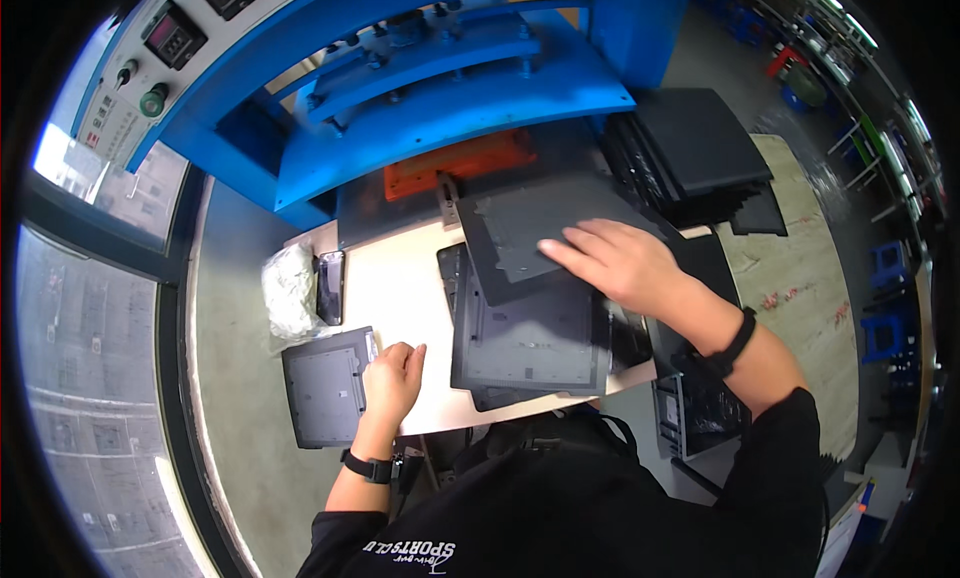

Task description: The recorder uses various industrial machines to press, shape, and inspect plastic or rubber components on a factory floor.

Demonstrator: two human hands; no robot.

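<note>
My left hand [393, 380] is closed at the right edge of a thin dark panel [325, 390], which looks like a laptop bottom cover. This panel reaches out past the left side of the table. My right hand [622, 263] lies with its fingers stretched out over another dark panel [515, 240], slightly blurred and tilted. No thumb shows beneath that panel. Under its near edge rests a similar dark cover [530, 343], on top of other dark pieces near the table's front edge.
A blue press [450, 108] with an orange block [460, 163] stands behind the table [400, 288]. Black panels [700, 138] are stacked at the back right. A plastic-wrapped bundle [290, 290] and a phone [330, 288] lie at the left. A dark crate [700, 418] sits below right.
</note>
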